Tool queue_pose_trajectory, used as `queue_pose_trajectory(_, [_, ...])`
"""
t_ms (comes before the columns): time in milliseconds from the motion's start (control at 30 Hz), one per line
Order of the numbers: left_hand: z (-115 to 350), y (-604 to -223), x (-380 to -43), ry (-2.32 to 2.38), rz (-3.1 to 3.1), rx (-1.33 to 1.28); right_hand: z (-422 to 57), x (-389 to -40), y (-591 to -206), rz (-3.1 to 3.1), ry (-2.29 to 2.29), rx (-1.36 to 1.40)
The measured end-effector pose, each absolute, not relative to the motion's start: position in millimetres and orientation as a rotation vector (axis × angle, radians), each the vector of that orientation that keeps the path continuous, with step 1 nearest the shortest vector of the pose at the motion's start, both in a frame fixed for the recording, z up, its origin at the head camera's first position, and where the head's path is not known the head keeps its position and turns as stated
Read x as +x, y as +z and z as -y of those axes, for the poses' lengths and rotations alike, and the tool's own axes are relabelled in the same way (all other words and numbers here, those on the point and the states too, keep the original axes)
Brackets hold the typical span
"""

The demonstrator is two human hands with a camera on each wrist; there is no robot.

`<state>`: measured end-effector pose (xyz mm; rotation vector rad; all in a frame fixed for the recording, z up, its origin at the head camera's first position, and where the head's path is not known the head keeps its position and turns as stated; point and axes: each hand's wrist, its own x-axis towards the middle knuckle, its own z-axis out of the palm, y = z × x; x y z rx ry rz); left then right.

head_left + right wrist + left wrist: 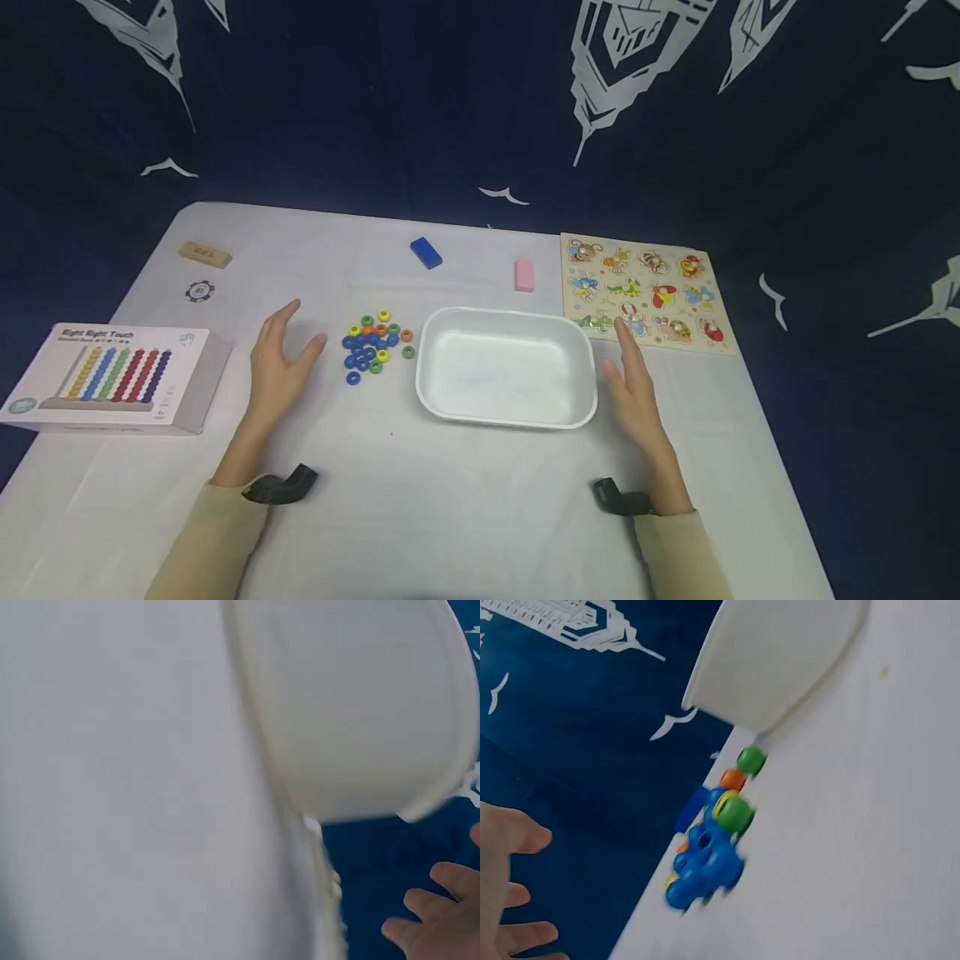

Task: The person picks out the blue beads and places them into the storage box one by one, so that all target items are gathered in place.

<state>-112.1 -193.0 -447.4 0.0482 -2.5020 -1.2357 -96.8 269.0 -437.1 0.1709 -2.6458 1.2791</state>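
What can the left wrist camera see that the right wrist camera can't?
Only the left wrist view shows the blue, green, orange and yellow pony beads, the blue block partly hidden behind them, and the left hand.

Only the right wrist view shows the right hand and what looks like the insect puzzle board, edge-on and blurry.

Both show part of the white tray, the white tablecloth and the dark blue curtain with its white pattern.

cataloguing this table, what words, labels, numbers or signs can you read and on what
"Right Right Touch": white box
Perhaps "01": round chip, too small to be sure
Wooden block: marks too small to read
Remaining print on the box: too small to read
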Motion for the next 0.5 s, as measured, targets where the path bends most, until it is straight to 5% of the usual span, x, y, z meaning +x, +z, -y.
queue_pose_trajectory(500, [183.0,-481.1,-125.7,-1.505,2.485,0.152,-242.3,-85.6,-436.2,2.53,1.748,0.034])
